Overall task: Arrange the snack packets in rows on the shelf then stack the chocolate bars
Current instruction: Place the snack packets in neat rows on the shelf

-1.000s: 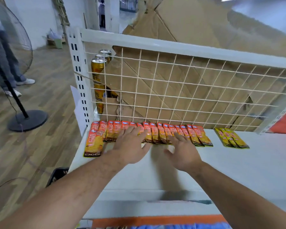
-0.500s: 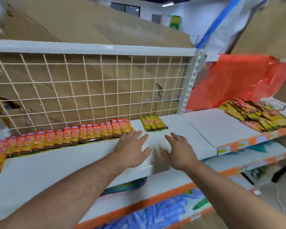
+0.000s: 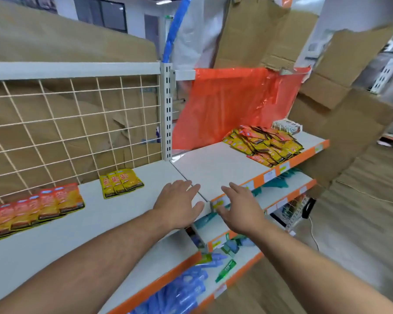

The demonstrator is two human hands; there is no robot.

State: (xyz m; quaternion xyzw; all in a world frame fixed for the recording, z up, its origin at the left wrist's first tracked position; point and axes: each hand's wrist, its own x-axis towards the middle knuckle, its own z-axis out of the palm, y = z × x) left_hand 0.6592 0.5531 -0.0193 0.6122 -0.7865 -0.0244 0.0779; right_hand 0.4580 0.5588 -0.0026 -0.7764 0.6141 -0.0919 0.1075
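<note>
Nearest, down on the lower tiers at the right: loose blue packets (image 3: 179,291) and a green packet (image 3: 226,269). Just above those, left hand (image 3: 177,203) palm-down over the white shelf (image 3: 100,220), fingers spread and relaxed, grasping nothing, right beside the seam between the two boards. Right hand (image 3: 238,207) likewise released and empty, fingers splayed over the orange front edge of the right-hand board. Contact with the shelf impossible to tell for either hand.

A little farther, to the left: a row of orange snack packets (image 3: 39,207), overlapping, flat on the shelf in front of the wire grid (image 3: 77,123). Right of that row and apart from it: three yellow snack packets (image 3: 120,182), side by side and overlapping.

Farther right, on the right-hand board: an unsorted heap of yellow and red packets (image 3: 263,143), with a white box (image 3: 286,126) just behind. At the back: an orange plastic sheet (image 3: 232,105) and cardboard (image 3: 247,41).
</note>
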